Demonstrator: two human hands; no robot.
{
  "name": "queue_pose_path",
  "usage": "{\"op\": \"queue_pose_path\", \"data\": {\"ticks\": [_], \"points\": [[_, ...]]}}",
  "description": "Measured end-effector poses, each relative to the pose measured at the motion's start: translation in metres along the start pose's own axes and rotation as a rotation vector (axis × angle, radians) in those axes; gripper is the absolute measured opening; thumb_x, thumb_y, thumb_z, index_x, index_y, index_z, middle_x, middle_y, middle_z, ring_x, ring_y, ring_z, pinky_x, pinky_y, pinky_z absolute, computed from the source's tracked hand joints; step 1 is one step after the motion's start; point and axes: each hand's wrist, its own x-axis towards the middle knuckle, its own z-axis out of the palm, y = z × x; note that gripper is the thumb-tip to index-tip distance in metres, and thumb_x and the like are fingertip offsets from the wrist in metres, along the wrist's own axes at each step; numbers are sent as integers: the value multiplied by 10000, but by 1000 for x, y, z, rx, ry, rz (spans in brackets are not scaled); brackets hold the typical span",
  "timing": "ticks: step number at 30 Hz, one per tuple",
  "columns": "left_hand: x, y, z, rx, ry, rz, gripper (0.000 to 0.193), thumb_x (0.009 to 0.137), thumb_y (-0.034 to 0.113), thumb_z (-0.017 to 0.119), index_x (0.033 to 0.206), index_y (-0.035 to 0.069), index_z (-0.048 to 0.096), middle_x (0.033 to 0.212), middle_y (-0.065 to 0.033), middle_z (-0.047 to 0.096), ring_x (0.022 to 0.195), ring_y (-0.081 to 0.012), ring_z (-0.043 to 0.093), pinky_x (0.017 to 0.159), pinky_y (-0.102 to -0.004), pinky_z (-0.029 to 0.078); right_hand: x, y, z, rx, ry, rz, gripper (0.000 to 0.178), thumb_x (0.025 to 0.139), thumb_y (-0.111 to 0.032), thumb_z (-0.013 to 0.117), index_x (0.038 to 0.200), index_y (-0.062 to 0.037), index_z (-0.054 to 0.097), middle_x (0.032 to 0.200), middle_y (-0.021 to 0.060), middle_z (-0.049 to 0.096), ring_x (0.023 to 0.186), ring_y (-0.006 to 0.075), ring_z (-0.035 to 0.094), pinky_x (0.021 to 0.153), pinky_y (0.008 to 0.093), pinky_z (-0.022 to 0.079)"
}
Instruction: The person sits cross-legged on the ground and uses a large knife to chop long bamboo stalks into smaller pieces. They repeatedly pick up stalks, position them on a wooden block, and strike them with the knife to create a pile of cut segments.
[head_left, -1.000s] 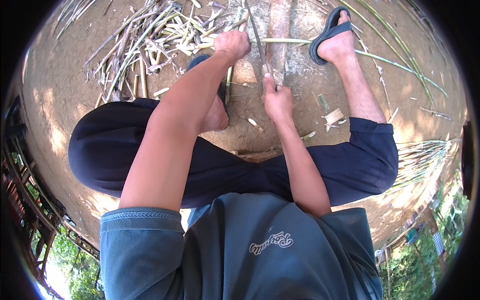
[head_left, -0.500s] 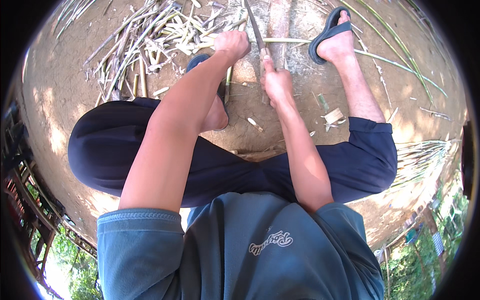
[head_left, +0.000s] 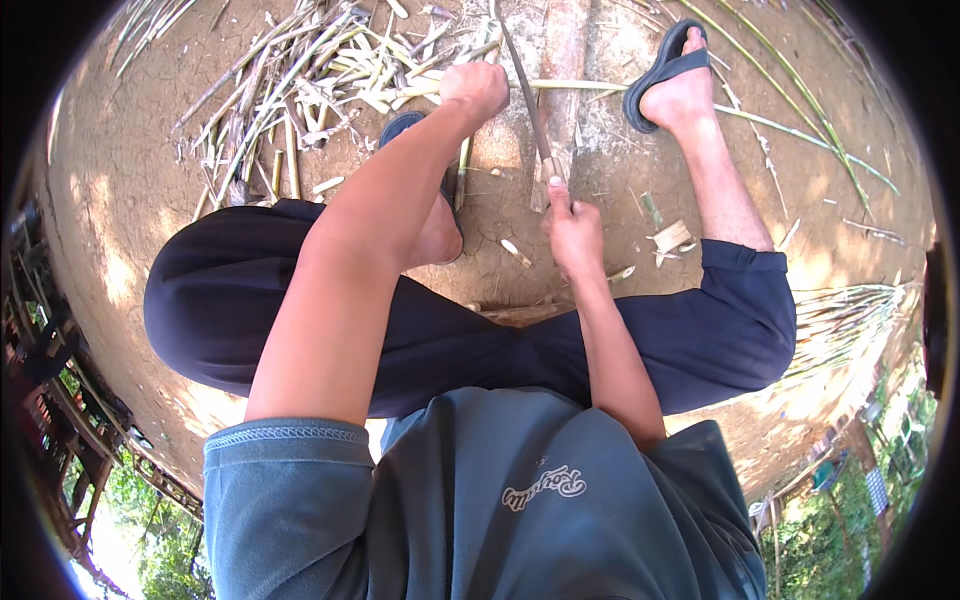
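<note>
My left hand [head_left: 476, 92] is closed around a long pale-green stalk [head_left: 580, 85] that runs off to the right, passing behind my right foot. My right hand [head_left: 575, 235] grips the wooden handle of a long knife [head_left: 526, 88], thumb along the handle. Its narrow dark blade points away from me and crosses the stalk in view, just right of my left fist; whether it touches the stalk I cannot tell. Beneath the stalk lies a wooden plank [head_left: 565, 50]. Several cut stalk pieces [head_left: 375, 65] are heaped beyond and left of my left hand.
My sandalled right foot [head_left: 675, 85] stands right of the plank; my left sandal [head_left: 402, 128] is partly under my left forearm. A split pale chunk [head_left: 670, 236] lies on the dirt ground. Long green stalks [head_left: 790, 90] lie at the far right, and a bundle of stalks [head_left: 845, 320] beyond my right knee.
My right hand has drawn the knife back toward me and slightly right. My left hand stays closed on the stalk, nearly in place.
</note>
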Motion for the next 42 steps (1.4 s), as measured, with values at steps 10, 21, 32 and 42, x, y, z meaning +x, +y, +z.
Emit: {"op": "queue_pose_path", "data": {"ticks": [10, 21, 32, 42], "points": [[-3, 7, -3, -34, -22, -57, 303, 875, 154, 455, 964, 36, 719, 1012, -157, 702, 958, -304, 681, 803, -408, 543, -50, 30, -19, 44, -4, 53, 548, 948, -501, 529, 571, -111, 457, 509, -43, 418, 430, 57, 339, 394, 264, 224], [2, 5, -4, -77, -14, -83, 303, 847, 140, 451, 948, -2, 698, 989, -219, 686, 916, -349, 682, 780, -420, 546, -78, 50, -29, 42, -47, -14, 518, 967, -410, 541, 563, -90, 485, 505, -49, 413, 466, 37, 354, 426, 262, 257], [-4, 6, 5, -62, -88, -109, 328, 847, 183, 479, 1037, 23, 693, 1058, -194, 681, 984, -337, 668, 840, -418, 529, 24, -17, 13, -85, -3, -34, 598, 942, -524, 507, 583, -46, 540, 505, 17, 469, 462, 132, 421, 458, 349, 342], [-4, 11, -5, -91, -36, -106, 337, 866, 181, 448, 1020, 12, 695, 1069, -200, 676, 986, -336, 668, 836, -422, 530, 19, -10, 6, -151, 17, 14, 666, 921, -545, 521, 617, 45, 579, 522, 155, 539, 493, 279, 541, 520, 436, 413]]}}
